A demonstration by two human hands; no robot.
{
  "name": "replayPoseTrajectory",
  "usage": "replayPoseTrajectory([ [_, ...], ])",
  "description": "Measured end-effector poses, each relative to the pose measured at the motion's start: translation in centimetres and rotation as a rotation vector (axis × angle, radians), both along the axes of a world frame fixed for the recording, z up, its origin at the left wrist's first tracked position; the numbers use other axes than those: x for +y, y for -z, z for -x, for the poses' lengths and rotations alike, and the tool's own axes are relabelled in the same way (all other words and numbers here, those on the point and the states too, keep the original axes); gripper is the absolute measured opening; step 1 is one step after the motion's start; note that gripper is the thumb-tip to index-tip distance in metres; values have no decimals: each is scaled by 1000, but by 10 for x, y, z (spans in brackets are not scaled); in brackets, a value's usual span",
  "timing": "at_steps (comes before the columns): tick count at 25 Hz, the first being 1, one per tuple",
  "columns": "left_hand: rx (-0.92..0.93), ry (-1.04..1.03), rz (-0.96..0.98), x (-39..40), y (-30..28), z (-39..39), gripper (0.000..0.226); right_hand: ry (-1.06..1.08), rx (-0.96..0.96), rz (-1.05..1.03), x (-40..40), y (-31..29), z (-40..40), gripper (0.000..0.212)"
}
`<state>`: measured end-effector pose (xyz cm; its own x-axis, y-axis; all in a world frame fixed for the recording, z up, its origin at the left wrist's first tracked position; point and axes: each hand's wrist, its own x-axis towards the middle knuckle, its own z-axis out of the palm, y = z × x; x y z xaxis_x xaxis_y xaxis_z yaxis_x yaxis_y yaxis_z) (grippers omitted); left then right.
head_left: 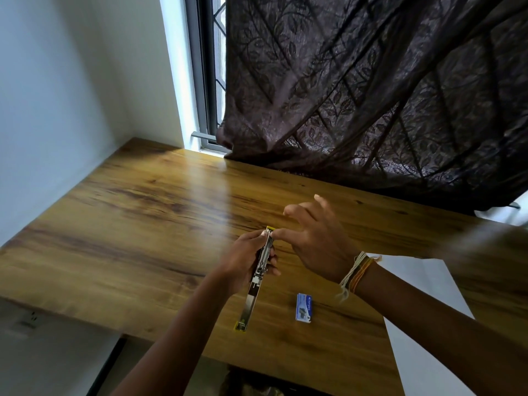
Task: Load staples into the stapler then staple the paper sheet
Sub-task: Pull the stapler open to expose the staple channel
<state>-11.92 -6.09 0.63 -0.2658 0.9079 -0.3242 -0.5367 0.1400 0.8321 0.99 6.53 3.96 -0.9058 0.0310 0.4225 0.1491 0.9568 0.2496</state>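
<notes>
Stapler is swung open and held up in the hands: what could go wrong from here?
The open stapler is held above the table by the left hand alone, so it could slip. The right hand pinches at its far tip; staples might drop. The paper overhangs the table edge.

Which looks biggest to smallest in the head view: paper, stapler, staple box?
1. Paper, though partly hidden by the arm.
2. Stapler, opened out long in the left hand.
3. Staple box.

stapler (258, 277) left of staple box (303, 307), on table (128, 224)
</notes>
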Motion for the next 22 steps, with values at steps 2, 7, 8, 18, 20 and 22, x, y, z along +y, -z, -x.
replayPoseTrajectory([
  [2,13,-22,-11,0,-2,2,27,39,12,96,-3,0,1,38],
  [7,31,-18,-30,0,-7,6,28,18,-6,109,-9,12,-1,48],
  [8,28,-13,-22,0,-6,6,28,-2,-14,121,-6,11,-1,49],
  [18,-88,-14,-33,10,1,5,30,-81,-1,257,4,15,-5,48],
  [20,-136,-31,-23,15,7,5,32,56,243,602,-12,21,-3,45],
  [22,-174,-50,-22,19,13,5,36,287,520,1087,-32,31,5,37],
])
